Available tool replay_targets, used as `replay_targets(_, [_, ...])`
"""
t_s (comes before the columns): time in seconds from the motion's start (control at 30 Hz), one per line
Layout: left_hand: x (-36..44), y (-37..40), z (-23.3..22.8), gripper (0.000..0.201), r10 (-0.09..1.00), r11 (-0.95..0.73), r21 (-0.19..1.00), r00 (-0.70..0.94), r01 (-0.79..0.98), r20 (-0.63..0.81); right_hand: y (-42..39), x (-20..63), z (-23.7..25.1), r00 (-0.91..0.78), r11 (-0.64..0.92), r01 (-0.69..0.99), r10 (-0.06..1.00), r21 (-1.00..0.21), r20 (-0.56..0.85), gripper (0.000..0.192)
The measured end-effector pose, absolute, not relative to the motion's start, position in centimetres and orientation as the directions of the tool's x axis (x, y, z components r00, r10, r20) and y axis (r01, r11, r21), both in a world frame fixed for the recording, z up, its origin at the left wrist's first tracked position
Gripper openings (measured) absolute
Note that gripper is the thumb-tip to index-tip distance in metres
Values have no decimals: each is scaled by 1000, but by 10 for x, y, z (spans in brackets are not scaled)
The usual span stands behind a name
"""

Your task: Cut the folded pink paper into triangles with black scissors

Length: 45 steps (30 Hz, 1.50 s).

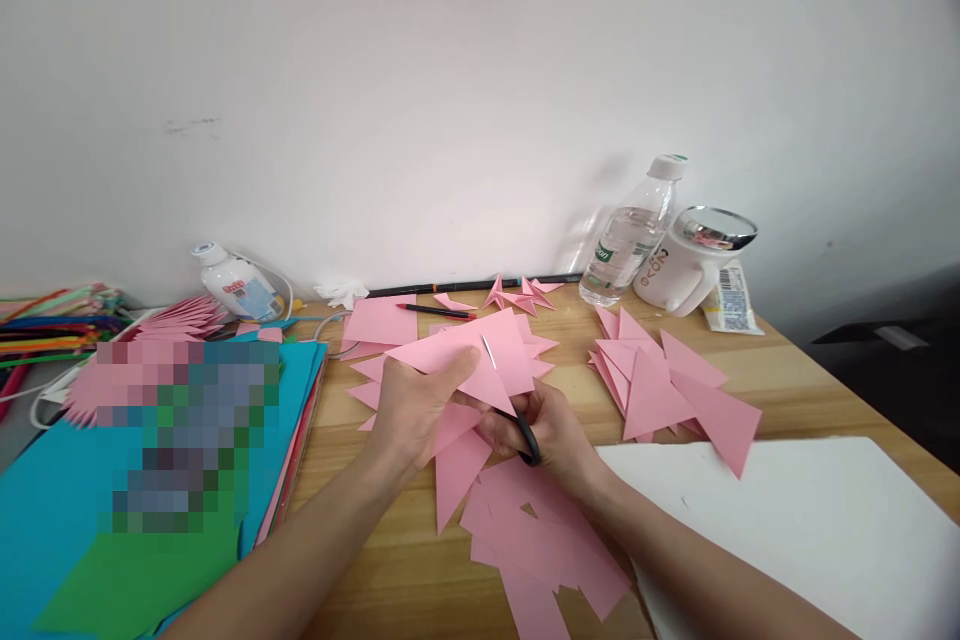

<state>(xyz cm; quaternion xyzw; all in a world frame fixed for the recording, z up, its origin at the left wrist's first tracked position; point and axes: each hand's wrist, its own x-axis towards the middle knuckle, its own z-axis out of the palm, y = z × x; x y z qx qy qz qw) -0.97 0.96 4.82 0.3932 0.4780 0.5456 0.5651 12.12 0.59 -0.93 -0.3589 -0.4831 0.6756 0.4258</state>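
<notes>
Pink paper [480,360] sits lifted just above the wooden table [390,560], a flat sheet pinched in my left hand [412,410], thumb on top near its upper edge and the other fingers curled beneath. My right hand [551,430] is closed through the black handles of the scissors [517,420], and the thin blade runs up into the sheet, the blades only slightly parted as far as I can tell. Under my wrists lie more pink offcuts [525,530], triangles and strips overlapping one another. To the right a stack of pink triangles [667,385] rests just beside a white sheet [810,520]. Behind it stand a clear water bottle [630,240] and a white mug [690,265], touching each other, close to the wall. A red pencil [435,311] lies behind the sheet. On my left are blue and green paper sheets [67,540], and beyond them a small white bottle [236,285].
</notes>
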Motion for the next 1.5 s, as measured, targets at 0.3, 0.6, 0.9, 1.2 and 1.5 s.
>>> replay_targets(0.3, [-10,10,48,16,993,97,962,-37,-255,-110,5,122,-9,-392,-191,-232,916,-954,-89,34])
replay_targets(0.6, [-11,12,53,28,988,133,961,-41,-241,-147,6,122,-13,-361,-191,-256,928,-948,-90,38])
replay_targets(0.9, [-14,11,47,34,995,102,967,39,-232,-96,6,125,-3,-361,-119,-210,932,-970,-36,28])
replay_targets(1.2, [-13,8,50,17,997,50,998,-54,-25,-51,6,126,-2,-383,-164,-309,923,-937,-35,28])
replay_targets(1.5, [-10,5,49,27,1000,21,999,15,-31,-20,5,126,1,-322,-100,-237,947,-966,-19,26])
